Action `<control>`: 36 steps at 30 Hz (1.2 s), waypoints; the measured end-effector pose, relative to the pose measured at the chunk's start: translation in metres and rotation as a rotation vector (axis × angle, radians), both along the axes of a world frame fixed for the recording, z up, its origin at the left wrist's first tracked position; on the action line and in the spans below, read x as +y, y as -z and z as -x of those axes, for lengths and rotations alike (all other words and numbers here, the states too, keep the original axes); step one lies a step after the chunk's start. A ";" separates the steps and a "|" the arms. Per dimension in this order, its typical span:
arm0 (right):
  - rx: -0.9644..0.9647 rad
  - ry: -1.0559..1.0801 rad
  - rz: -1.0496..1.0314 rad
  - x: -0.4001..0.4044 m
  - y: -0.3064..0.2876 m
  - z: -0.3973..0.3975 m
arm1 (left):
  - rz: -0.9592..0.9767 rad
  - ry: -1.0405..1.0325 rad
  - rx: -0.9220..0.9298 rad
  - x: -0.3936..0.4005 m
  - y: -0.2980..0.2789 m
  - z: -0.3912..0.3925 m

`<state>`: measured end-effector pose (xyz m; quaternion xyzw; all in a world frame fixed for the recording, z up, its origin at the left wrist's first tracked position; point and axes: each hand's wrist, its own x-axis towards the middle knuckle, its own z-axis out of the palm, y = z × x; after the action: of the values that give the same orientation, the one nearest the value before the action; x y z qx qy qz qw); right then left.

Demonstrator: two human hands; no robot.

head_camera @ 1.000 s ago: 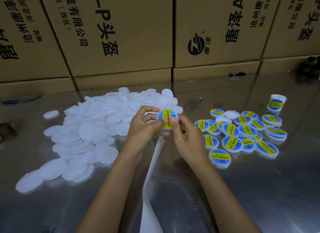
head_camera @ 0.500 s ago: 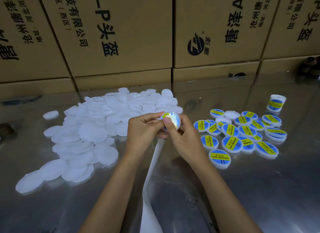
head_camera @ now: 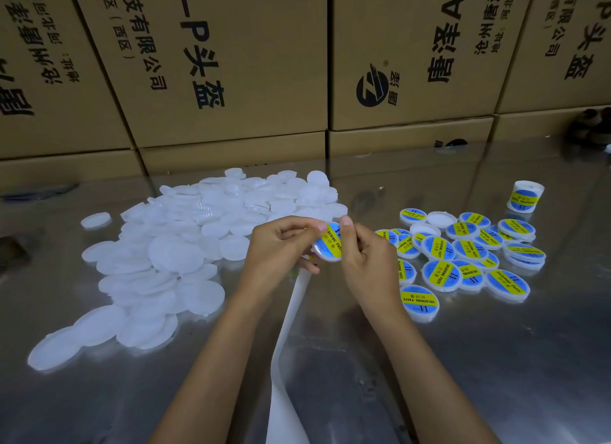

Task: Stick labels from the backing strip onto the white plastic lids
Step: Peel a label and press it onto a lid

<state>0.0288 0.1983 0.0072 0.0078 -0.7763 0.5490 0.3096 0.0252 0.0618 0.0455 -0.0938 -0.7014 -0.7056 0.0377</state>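
Labelled lid (head_camera: 327, 245): centre frame, pinched between left hand (head_camera: 281, 248) and right hand (head_camera: 367, 258), both grips clamped on its rim, likely to seat the label. Backing strip (head_camera: 291, 328) trails below. Blank lids (head_camera: 185, 245) left, finished lids (head_camera: 463, 255) right. Reflective metal surface (head_camera: 496, 361); stacked cartons (head_camera: 231, 63) behind.

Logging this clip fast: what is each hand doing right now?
Left hand: grips the labelled lid, with the backing strip hanging below it.
Right hand: fingers pinch the same lid's edge.
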 end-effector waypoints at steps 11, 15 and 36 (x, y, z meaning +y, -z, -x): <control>-0.139 -0.214 0.111 -0.004 0.005 0.004 | -0.136 -0.075 0.019 0.004 0.001 -0.002; -0.124 -0.160 -0.056 -0.006 0.009 0.003 | -0.181 -0.175 0.020 0.003 0.002 0.000; -0.090 -0.150 -0.132 -0.006 0.005 -0.003 | -0.063 -0.187 0.074 0.002 0.003 0.000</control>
<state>0.0314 0.1920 0.0018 0.0614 -0.8211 0.5182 0.2312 0.0254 0.0640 0.0422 -0.0527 -0.6828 -0.7166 0.1323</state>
